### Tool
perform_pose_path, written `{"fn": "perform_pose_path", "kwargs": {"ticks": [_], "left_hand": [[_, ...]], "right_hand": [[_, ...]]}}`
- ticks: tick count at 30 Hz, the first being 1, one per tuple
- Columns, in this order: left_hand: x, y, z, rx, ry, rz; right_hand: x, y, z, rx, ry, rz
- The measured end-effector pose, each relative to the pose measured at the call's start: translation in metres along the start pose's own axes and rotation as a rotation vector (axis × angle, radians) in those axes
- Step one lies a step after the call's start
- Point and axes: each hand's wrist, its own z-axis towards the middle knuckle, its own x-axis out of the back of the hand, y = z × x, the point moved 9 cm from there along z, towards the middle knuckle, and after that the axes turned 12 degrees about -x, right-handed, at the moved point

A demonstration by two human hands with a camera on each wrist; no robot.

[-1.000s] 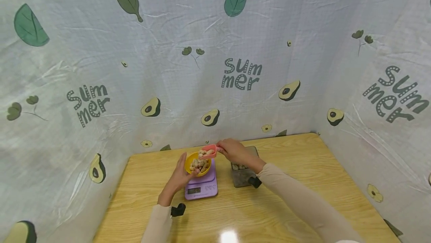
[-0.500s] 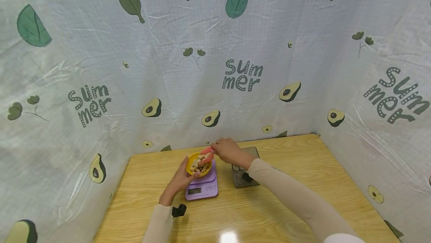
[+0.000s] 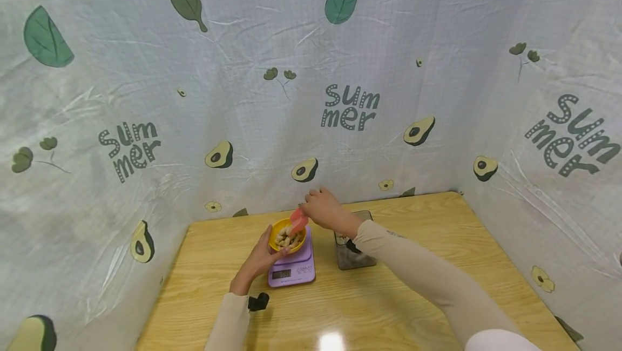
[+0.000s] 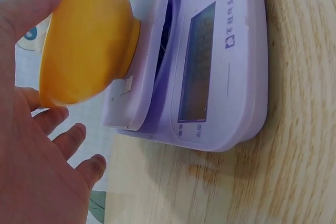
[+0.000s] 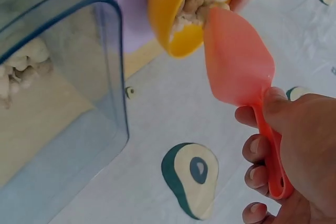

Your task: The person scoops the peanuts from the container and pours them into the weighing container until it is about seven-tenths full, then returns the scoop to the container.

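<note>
A yellow bowl (image 3: 274, 230) with unshelled peanuts (image 3: 285, 241) in it rests on a purple kitchen scale (image 3: 291, 277). My left hand (image 3: 258, 260) holds the bowl from the left, thumb at the rim and index finger against the far side in the left wrist view; the other fingers are spread loosely. Above the bowl's right side, my right hand (image 3: 326, 210) grips the handle of a pink-red scoop (image 5: 239, 59). The scoop tips down into the bowl, its end close to the peanuts. Its inner side is hidden in the right wrist view. The display's digits are unreadable.
Right of the scale, partly under my right forearm, stands a clear rectangular container (image 3: 357, 260) with more peanuts (image 5: 26, 66) in it. Wooden tabletop (image 3: 311, 313) extends around. A patterned curtain (image 3: 252, 124) hangs behind and at the sides.
The right hand has moved left and tilted the scoop from nearly level to steeply down over the bowl. The peanuts seen in the scoop earlier are no longer visible there. Left hand stays put.
</note>
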Motion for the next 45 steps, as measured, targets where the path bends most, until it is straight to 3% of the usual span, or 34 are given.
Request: {"fn": "perform_pose_path", "kwargs": {"ticks": [4,10,14,18,25,31,40,45], "left_hand": [[0.001,0.001,0.0,-0.013,0.01,-0.011],[0.01,0.007,-0.001,-0.034,0.046,0.018],[0.017,0.015,-0.002,-0.036,0.075,0.016],[0.021,0.024,-0.003,-0.055,0.094,0.011],[0.028,0.048,-0.006,-0.144,0.119,0.039],[0.032,0.073,-0.014,-0.2,0.118,0.044],[0.029,0.1,-0.019,-0.247,0.104,0.105],[0.023,0.112,-0.017,-0.288,0.102,0.169]], "right_hand": [[-0.002,0.014,-0.005,-0.04,-0.022,0.08],[-0.008,0.046,-0.018,-0.121,-0.02,0.362],[-0.009,0.066,-0.035,-0.156,0.01,0.546],[-0.007,0.085,-0.055,-0.195,0.055,0.65],[-0.01,0.114,-0.091,-0.268,0.087,0.638],[-0.014,0.127,-0.118,-0.302,0.08,0.637],[-0.027,0.126,-0.139,-0.324,0.094,0.559],[-0.031,0.116,-0.139,-0.266,0.12,0.404]]}}
